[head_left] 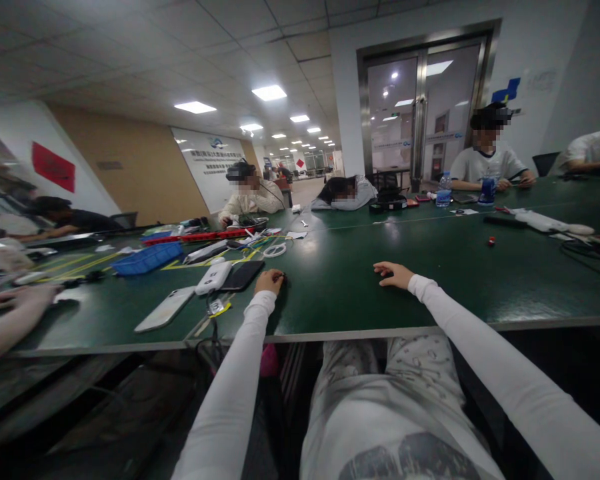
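Both my arms in white sleeves reach onto a dark green table [360, 293]. My left hand [270, 281] rests on the tabletop with its fingers curled, over a small dark thing I cannot make out. My right hand [393, 274] lies on the table, fingers bent and close together, touching another small dark thing. A black phone [243, 275] and a white power bank [213, 277] lie just left of my left hand.
A silver phone [165, 309] lies near the front edge. A blue tray [147, 259], cables and red strips sit further left. Another person's hand [20, 297] rests at far left. Several people sit around the table; water bottles [443, 189] stand at the far side.
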`<state>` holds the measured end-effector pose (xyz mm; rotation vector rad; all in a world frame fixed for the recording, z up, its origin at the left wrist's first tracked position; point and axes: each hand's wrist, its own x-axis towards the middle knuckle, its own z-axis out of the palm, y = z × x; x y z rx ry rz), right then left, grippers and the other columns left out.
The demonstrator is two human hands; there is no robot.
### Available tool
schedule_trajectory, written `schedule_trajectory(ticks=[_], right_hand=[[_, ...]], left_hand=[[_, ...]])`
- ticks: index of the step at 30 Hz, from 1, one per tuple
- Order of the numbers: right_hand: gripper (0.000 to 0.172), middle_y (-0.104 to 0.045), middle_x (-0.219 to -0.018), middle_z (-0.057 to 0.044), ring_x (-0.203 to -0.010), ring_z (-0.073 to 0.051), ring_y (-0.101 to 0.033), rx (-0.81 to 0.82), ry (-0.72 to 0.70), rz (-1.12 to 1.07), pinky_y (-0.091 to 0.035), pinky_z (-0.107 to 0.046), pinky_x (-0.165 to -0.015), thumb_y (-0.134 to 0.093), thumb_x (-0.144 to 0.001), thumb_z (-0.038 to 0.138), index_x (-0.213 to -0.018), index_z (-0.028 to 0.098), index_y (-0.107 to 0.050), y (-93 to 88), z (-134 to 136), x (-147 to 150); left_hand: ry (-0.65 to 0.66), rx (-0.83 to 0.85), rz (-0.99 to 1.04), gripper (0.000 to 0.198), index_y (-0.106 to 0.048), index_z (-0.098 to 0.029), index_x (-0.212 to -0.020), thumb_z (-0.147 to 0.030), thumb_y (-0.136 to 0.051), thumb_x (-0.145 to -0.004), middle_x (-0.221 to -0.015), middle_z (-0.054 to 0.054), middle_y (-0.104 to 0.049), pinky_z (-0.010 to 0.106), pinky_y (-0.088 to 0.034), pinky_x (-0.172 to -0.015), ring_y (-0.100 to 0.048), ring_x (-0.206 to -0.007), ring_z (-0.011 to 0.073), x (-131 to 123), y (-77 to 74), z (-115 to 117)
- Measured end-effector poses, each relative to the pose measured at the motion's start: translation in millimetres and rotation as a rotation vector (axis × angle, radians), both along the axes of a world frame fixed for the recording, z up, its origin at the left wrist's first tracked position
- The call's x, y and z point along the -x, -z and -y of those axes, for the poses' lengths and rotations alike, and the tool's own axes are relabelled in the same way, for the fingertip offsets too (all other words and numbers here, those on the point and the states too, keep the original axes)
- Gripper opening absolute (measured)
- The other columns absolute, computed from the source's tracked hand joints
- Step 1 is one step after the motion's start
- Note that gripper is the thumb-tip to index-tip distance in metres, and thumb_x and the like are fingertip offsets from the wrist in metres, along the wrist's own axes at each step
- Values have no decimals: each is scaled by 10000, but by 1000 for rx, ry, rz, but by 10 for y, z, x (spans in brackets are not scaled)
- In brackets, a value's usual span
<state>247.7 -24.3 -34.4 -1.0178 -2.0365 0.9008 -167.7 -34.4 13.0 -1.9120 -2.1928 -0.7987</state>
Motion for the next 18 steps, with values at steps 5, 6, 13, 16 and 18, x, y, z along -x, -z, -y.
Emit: schedule_trajectory(ticks=[5,6,13,16,18], right_hand=[[678,-528,-1065,-65,-888,-166,-506,-36,-1,30,-397,-384,-832,-678,-549,293,-1163,215,-401,-19,3,-22],[695,-524,-1069,-63,-892,-167,-505,-42,0,38,-396,-384,-832,-683,-540,315,-1167,222,-395,-25,6,-27],[799,-509,-1093,-64,-896,-181,-512,-87,28,97,-393,-379,-828,-697,-491,389,-1196,235,-352,-84,43,-10],[788,-515,-1082,-64,-928,-201,-508,-132,57,114,-380,-381,-839,-699,-484,391,-1181,224,-372,-111,68,3],[749,-522,-1071,-60,-950,-208,-502,-150,65,112,-373,-378,-847,-697,-490,381,-1157,219,-398,-125,82,8]], left_hand=[[220,-23,-10,184,-556,-170,-859,-223,-497,-692,-859,38,-533,253,-403,-760,-513,-770,119,-625,110,-89],[267,-29,-10,179,-554,-167,-854,-223,-498,-693,-857,41,-531,258,-403,-759,-510,-772,122,-809,132,-105],[583,-6,42,168,-540,-169,-856,-213,-494,-701,-861,43,-520,274,-405,-746,-496,-780,122,-2175,237,-88],[633,-16,65,166,-539,-170,-841,-226,-517,-686,-859,46,-515,290,-400,-758,-490,-794,130,-2514,266,-48],[636,-21,87,164,-542,-168,-824,-228,-534,-672,-852,46,-513,300,-397,-766,-488,-797,134,-2603,281,-36]])
